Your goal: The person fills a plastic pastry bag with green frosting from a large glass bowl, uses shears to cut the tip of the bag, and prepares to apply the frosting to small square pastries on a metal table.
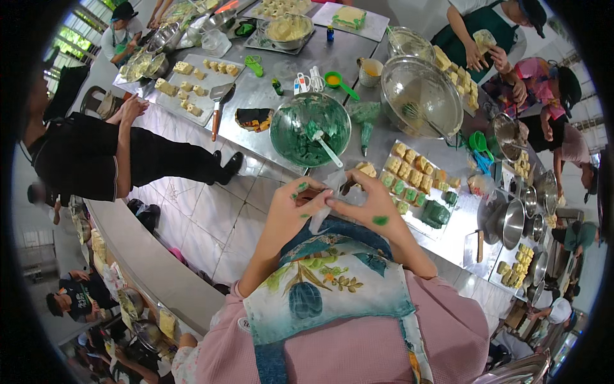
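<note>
A thin, translucent plastic piece (319,222), perhaps a piping bag, is pinched between the fingers of both hands in front of my apron. My left hand (293,207) and my right hand (368,205) nearly meet there, and both bear green smears. Just beyond them stands a steel mixing bowl (288,152) coated with green cream, a white spatula (330,152) leaning inside. Right of it lies a filled piping bag (366,134) of green cream with a metal tip. A tray (434,233) beside my right hand holds small cake pieces, some topped green, and a dark green block (435,213).
A large steel bowl with a whisk (422,96), a mug (370,72) and a green measuring cup (341,84) stand farther back. A spatula (218,108) overhangs the steel table's left edge. One person in black (81,156) stands left; others work around the table.
</note>
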`<state>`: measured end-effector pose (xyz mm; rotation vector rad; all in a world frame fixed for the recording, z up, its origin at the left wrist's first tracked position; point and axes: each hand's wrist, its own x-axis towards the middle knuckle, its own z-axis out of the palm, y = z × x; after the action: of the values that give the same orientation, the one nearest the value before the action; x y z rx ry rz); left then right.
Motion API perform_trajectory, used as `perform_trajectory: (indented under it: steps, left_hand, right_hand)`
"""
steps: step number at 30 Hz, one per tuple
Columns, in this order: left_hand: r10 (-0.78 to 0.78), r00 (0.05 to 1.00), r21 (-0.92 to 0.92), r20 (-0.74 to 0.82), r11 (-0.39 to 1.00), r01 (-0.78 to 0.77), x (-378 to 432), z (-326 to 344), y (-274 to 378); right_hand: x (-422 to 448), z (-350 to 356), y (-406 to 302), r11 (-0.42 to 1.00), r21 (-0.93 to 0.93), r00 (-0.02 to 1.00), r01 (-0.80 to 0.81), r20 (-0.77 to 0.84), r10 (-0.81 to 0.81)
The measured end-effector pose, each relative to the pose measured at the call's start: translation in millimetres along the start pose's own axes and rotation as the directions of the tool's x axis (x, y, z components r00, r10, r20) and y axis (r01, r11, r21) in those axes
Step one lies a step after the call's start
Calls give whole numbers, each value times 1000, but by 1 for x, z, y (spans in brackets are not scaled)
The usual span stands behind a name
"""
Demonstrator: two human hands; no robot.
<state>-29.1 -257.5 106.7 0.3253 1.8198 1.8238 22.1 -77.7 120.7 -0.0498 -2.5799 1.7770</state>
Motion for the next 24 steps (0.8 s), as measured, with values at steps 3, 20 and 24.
perform_trajectory:
  steps: [3, 20, 24]
  left_hand:
    - [-36, 999, -30, 23, 999, 37, 4, -2, 0]
    - [-230, 963, -429, 142, 862, 269, 31, -79, 4]
    - [-255, 940, -495, 226, 801, 337, 39, -97, 7]
  right_hand:
    - [0, 1, 4, 999, 38, 1000, -14, 0, 14]
    - [34, 65, -1, 997, -16, 987, -76, -142, 73]
    - [46, 81, 2, 988, -68, 979, -141, -157, 129]
